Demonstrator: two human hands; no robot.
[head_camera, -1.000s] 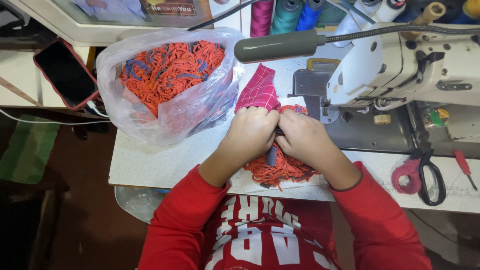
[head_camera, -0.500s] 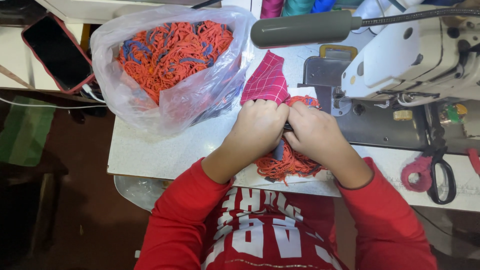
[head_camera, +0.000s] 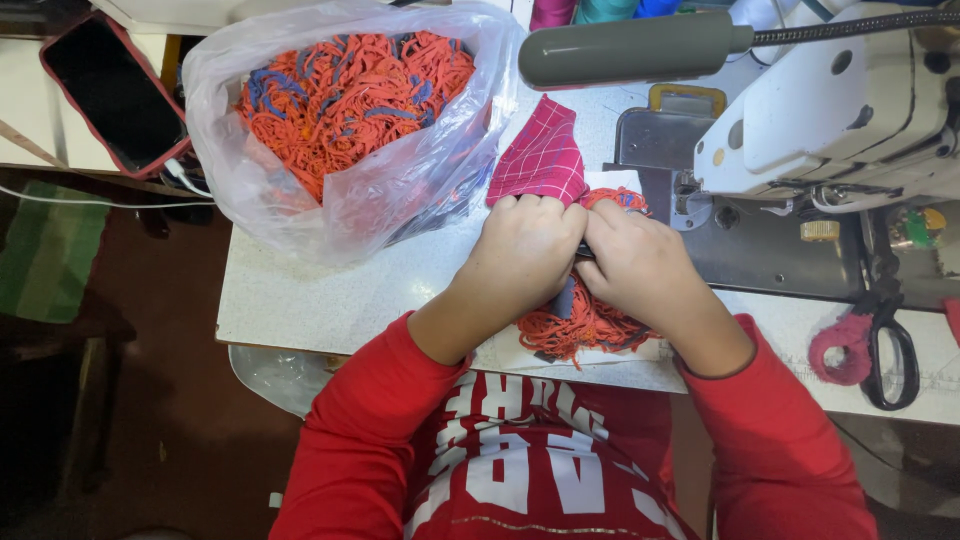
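My left hand (head_camera: 525, 255) and my right hand (head_camera: 640, 265) are pressed together over a small heap of orange elastic cords (head_camera: 590, 330) on the white table. Both are curled shut around a dark grey strip (head_camera: 565, 298) that sticks out below my left fist. Just beyond my knuckles lies a folded pink checked cloth (head_camera: 540, 160). What my fingertips pinch is hidden by the hands.
A clear plastic bag (head_camera: 340, 130) full of orange and blue cords stands at the left. A white sewing machine (head_camera: 840, 120) with a grey lamp (head_camera: 630, 45) fills the right. Scissors with pink-wrapped handles (head_camera: 875, 345) lie at right. A phone (head_camera: 115, 95) rests at far left.
My hands stay clasped over the cord heap with little shift. The camera has leaned closer and slightly lower.
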